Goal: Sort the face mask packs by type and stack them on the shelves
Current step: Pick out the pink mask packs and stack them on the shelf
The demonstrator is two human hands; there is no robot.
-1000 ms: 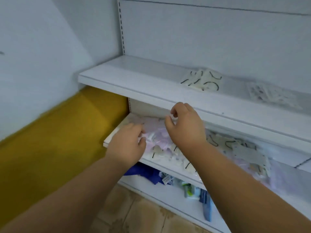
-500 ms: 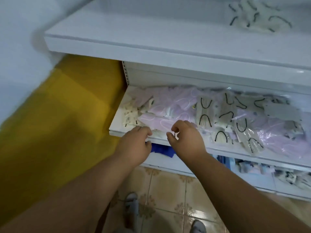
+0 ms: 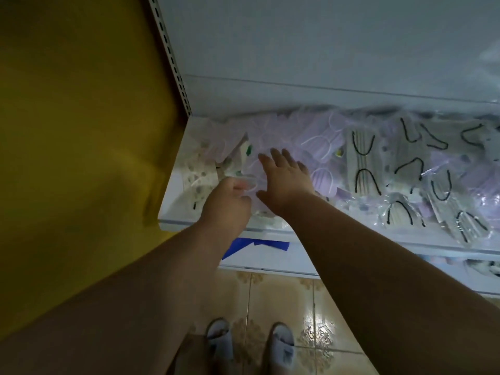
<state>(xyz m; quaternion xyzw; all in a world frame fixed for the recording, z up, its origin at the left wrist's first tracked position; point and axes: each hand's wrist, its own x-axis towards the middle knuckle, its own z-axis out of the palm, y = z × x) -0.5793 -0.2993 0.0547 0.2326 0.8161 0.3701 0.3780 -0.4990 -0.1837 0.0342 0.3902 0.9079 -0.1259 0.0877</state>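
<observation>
A white shelf (image 3: 173,204) holds a jumbled pile of clear face mask packs. Lilac packs with white loops (image 3: 319,147) lie in the middle. Pale packs with black loops (image 3: 364,169) spread to the right, and spotted cream packs (image 3: 197,177) sit at the left end. My right hand (image 3: 284,180) lies flat with fingers spread on a lilac pack. My left hand (image 3: 230,201) is beside it at the shelf front, fingers curled on the edge of a lilac pack.
A yellow wall (image 3: 81,131) closes in the left side. A slotted upright (image 3: 167,50) and white back panel (image 3: 324,50) stand behind the pile. A lower shelf holds blue packs (image 3: 257,243). Tiled floor and my two slippered feet (image 3: 249,345) are below.
The view has dropped under the upper shelf and closer to the pile. My right hand opened from a curl and moved forward onto the lilac packs; my left hand took hold of a pack's edge.
</observation>
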